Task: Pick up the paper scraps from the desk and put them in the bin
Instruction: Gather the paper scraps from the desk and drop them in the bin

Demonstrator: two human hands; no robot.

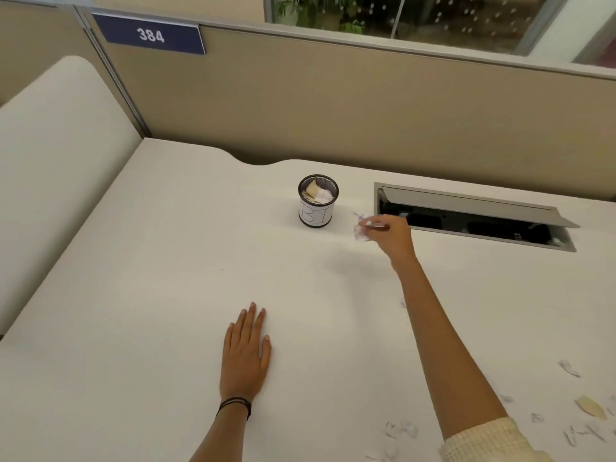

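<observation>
The right hand (pixel 393 233) is seen right of centre in the frame, the arm stretched out from the lower right, where a cream textured sleeve (pixel 490 441) is seen; the fingers are closed in a pinch on a crumpled paper scrap (pixel 361 226), white with faint markings, which is held clear of the desk (pixel 166 261) and just to the right of the bin (pixel 317 208), not above its mouth. The bin, a small black mesh cup wrapped in a white label with hand-drawn letters, is stood upright on the desk slightly above centre; pieces of white and tan paper are already held inside it. The left hand (pixel 246 348) is laid flat, palm down, on the desk at lower centre, fingers spread a little and nothing grasped; a dark band (pixel 234 404) is worn at the wrist. More paper scraps (pixel 400 430) are scattered over the lower right of the desk, among them a tan piece (pixel 591 406) near the right edge and a white one (pixel 569 367) above it. An open cable hatch (pixel 473 216) is set into the desk to the right of the raised hand; a blue plate (pixel 150 35) marked 384 is fixed to the partition at upper left.
</observation>
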